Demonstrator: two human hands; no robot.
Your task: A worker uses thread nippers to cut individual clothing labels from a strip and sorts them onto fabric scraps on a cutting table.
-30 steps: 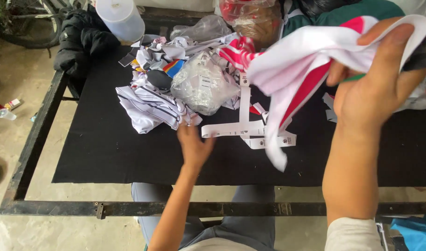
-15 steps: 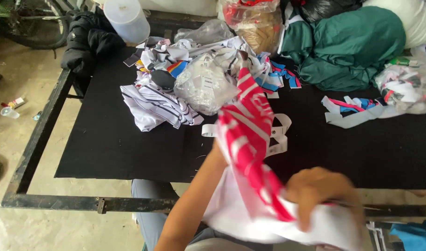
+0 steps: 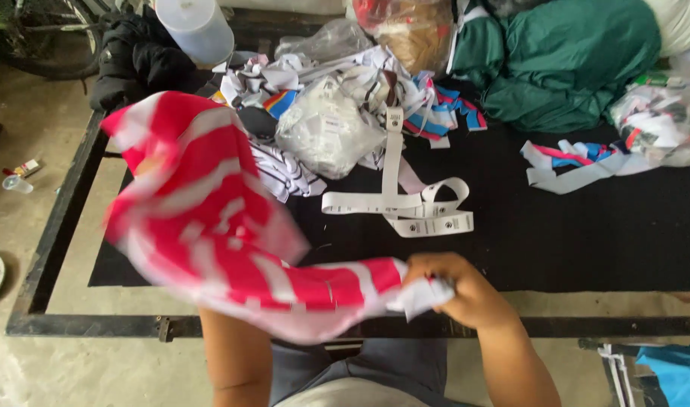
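Note:
My right hand [image 3: 452,292] is closed on one end of a red and white striped garment [image 3: 202,218] at the near edge of the black table [image 3: 586,241]. The cloth billows out to the left, blurred by motion, and covers the table's left part. My left forearm [image 3: 236,362] reaches up under the cloth, and the hand itself is hidden by it. Just beyond my right hand lie white label strips [image 3: 405,207] in a loose loop.
A clear bag of white labels [image 3: 330,132] sits mid-table among striped scraps. Green garments [image 3: 571,64] are piled at the back right, a black jacket [image 3: 134,56] and a white plastic container [image 3: 198,26] at the back left. More ribbon strips [image 3: 578,162] lie to the right.
The striped garment has come down from high on the right to the near edge and now swings out to the left. My right hand dropped low with it; my left hand went under the cloth.

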